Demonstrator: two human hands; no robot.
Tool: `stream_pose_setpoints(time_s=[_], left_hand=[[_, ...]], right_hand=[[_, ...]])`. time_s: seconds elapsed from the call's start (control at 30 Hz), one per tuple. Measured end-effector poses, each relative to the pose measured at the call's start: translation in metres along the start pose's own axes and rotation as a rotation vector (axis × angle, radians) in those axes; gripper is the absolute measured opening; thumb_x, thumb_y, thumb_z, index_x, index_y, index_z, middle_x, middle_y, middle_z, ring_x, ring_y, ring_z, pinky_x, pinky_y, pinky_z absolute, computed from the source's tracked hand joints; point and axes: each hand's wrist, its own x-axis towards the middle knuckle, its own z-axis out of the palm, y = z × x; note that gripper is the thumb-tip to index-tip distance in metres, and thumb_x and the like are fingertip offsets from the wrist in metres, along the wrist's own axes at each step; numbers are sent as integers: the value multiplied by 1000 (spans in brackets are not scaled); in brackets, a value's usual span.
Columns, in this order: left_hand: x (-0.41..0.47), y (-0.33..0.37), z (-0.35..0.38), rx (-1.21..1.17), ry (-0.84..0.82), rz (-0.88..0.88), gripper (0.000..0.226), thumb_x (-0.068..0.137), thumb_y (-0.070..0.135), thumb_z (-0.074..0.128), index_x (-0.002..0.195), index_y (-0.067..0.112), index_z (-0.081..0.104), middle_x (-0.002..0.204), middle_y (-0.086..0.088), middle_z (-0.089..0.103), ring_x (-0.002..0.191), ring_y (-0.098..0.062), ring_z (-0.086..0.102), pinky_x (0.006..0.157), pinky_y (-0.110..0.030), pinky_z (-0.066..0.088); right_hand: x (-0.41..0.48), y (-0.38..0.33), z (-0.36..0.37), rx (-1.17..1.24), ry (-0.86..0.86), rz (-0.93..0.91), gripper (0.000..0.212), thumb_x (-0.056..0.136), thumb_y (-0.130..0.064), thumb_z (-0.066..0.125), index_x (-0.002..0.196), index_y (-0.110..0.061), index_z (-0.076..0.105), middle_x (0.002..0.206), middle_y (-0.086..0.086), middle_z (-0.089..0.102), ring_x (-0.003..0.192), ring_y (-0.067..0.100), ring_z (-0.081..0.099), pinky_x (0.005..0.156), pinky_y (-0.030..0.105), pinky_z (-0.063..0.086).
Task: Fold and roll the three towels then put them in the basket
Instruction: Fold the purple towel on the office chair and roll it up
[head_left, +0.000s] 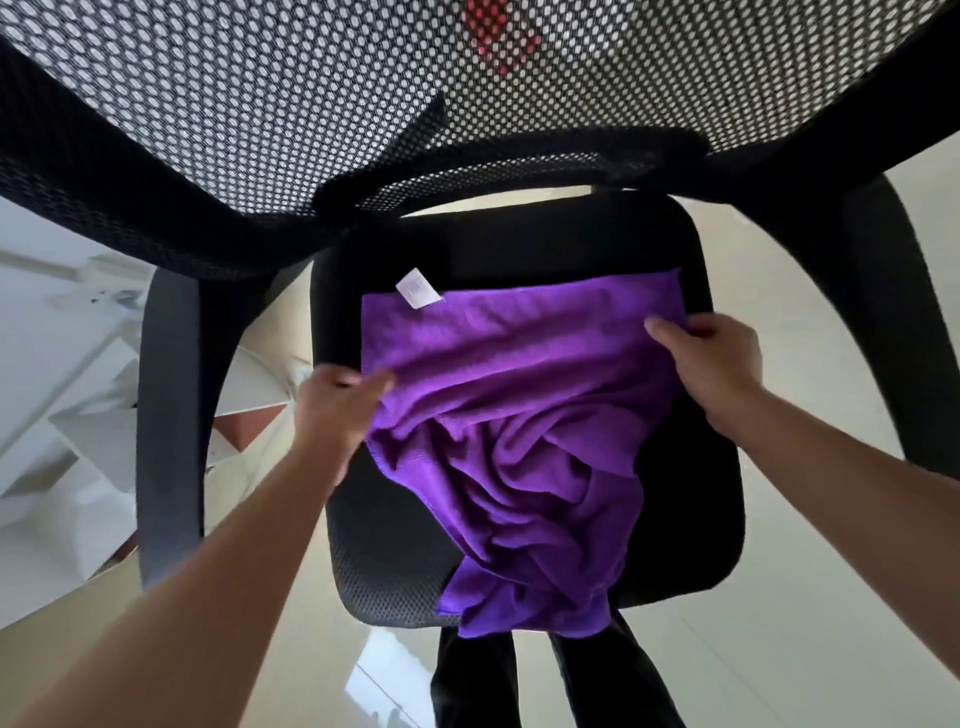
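Observation:
A purple towel (519, 415) lies on the black seat (691, 519) of an office chair. Its far part is spread flat, with a white label (418, 289) at the far left corner. Its near part is bunched in folds and hangs over the seat's front edge. My left hand (337, 395) pinches the towel's left edge. My right hand (711, 364) grips the right edge near the far right corner. No other towel and no basket is in view.
The chair's black mesh backrest (311, 104) fills the top of the view, with grey armrests at the left (166, 415) and right (898, 312). White furniture (57, 364) stands at the left. A pale glossy floor (779, 649) surrounds the chair.

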Motion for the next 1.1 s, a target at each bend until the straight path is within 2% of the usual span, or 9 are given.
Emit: stream_pose_setpoints(time_s=[0.13, 0.23, 0.33, 0.57, 0.67, 0.77, 0.87, 0.93, 1.1], left_hand=[[23, 43, 9, -118, 25, 117, 31, 72, 22, 80, 59, 19, 52, 69, -11, 55, 68, -21, 50, 62, -40, 44], [38, 62, 6, -234, 58, 127, 28, 79, 12, 72, 60, 18, 52, 61, -8, 50, 61, -20, 46, 64, -39, 39], [53, 73, 3, -330, 71, 91, 28, 83, 16, 68, 65, 20, 48, 73, -6, 55, 73, -22, 51, 72, -38, 47], [13, 30, 12, -227, 46, 24, 26, 79, 32, 74, 79, 16, 53, 78, -16, 60, 67, -25, 55, 61, -37, 44], [-39, -17, 30, -221, -69, -123, 25, 78, 25, 77, 78, 11, 56, 73, -13, 61, 59, -22, 56, 57, -31, 47], [-71, -51, 46, -337, -217, -288, 14, 82, 10, 71, 76, 9, 58, 75, -10, 64, 61, -20, 60, 55, -27, 52], [-72, -66, 42, -484, -138, -352, 14, 85, 10, 66, 76, 11, 56, 72, -8, 58, 59, -19, 55, 54, -27, 51], [-66, -75, 28, -514, -31, -359, 19, 85, 12, 68, 73, 12, 54, 67, -5, 55, 52, -16, 53, 45, -22, 49], [-64, -92, 2, -444, 31, -328, 26, 83, 21, 73, 69, 12, 53, 62, -3, 52, 40, -10, 52, 39, -18, 47]], right_hand=[[29, -32, 11, -12, -2, -41, 41, 74, -51, 73, 71, -11, 65, 64, 5, 60, 67, 27, 61, 53, 25, 40], [44, -50, 8, 4, 87, -87, 33, 79, -43, 71, 67, -14, 59, 67, -2, 58, 75, 25, 61, 62, 26, 41], [54, -62, 8, 12, 177, -153, 31, 80, -45, 69, 92, -17, 68, 89, -3, 65, 82, 18, 58, 70, 24, 39], [8, -29, 12, 32, 96, -12, 46, 74, -56, 70, 99, -18, 68, 101, 5, 70, 97, 26, 64, 80, 33, 46], [-49, 6, 8, 237, -127, 177, 47, 65, -59, 76, 76, -13, 71, 76, 3, 73, 78, 26, 70, 68, 38, 53], [-90, 37, 13, 393, -381, 330, 34, 67, -44, 81, 86, -16, 77, 81, -1, 76, 77, 18, 73, 72, 34, 57], [-87, 56, 9, 449, -199, 310, 9, 81, -28, 74, 76, -21, 77, 84, 7, 75, 84, 26, 71, 80, 41, 58], [-78, 66, -4, 416, -56, 329, 20, 84, -28, 70, 67, -19, 72, 87, 15, 72, 86, 32, 68, 82, 47, 57], [-82, 79, -21, 399, -115, 348, 24, 82, -34, 74, 63, -20, 71, 75, 0, 69, 62, 11, 64, 53, 26, 56]])
